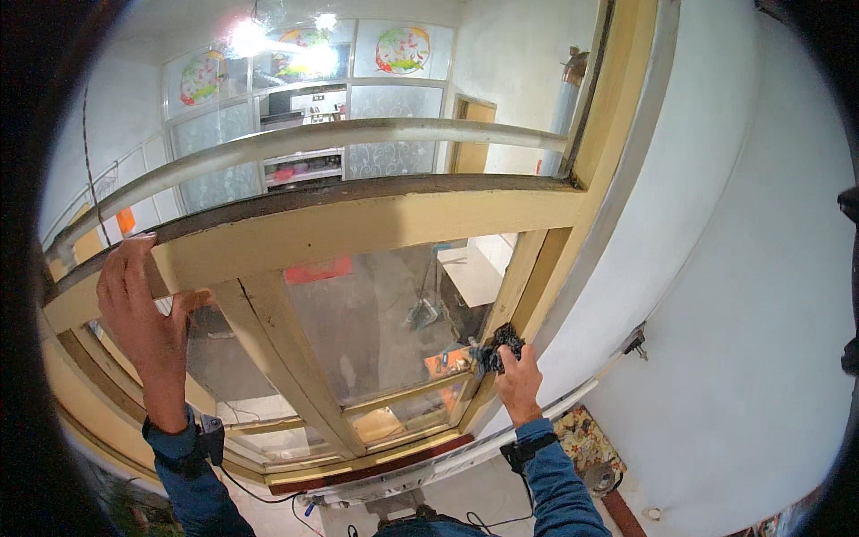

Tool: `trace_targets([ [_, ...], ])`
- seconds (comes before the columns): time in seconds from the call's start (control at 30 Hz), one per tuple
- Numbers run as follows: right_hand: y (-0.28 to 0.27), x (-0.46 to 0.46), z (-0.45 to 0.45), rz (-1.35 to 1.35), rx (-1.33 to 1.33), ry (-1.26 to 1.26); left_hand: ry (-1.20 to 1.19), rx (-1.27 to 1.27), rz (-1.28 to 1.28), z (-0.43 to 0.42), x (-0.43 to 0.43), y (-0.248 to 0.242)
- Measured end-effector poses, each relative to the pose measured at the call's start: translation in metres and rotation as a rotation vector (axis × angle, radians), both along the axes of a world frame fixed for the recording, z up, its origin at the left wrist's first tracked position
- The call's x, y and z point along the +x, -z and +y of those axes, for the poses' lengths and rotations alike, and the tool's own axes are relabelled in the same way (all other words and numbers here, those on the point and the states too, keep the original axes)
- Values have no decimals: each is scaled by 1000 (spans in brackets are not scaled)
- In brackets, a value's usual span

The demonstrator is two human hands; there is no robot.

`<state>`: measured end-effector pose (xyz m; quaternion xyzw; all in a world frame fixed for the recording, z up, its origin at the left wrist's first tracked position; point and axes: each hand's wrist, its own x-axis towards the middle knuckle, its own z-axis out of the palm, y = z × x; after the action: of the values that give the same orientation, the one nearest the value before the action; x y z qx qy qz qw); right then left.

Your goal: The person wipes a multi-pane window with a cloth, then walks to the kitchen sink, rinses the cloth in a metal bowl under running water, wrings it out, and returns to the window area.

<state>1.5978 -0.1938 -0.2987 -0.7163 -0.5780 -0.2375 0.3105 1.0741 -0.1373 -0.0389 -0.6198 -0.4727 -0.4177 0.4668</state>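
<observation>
My left hand grips the upper rail of a cream-painted wooden window frame at the left, its fingers over the dark top edge and its thumb below. My right hand holds a crumpled dark cloth against the frame's right-hand wooden stile, beside the lower corner of a glass pane. Both wrists wear dark straps over blue sleeves. The part of the cloth inside my fingers is hidden.
A pale curved bar crosses behind the upper opening. White wall stands at the right, with a small metal fitting on it. Thin cables hang near both wrists. Below lies a floral cloth. A dustpan shows through the glass.
</observation>
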Motion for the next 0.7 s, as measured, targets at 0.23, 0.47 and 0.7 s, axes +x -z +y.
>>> trace_targets([
  [0.23, -140, 15, 9, -1, 465, -114, -59, -10, -24, -2, 7, 2],
  [0.47, -187, 24, 29, 40, 494, -156, -120, -33, -52, -5, 7, 4],
  [0.7, 34, 5, 5, 319, 11, -32, -168, -42, -88, -7, 9, 6],
])
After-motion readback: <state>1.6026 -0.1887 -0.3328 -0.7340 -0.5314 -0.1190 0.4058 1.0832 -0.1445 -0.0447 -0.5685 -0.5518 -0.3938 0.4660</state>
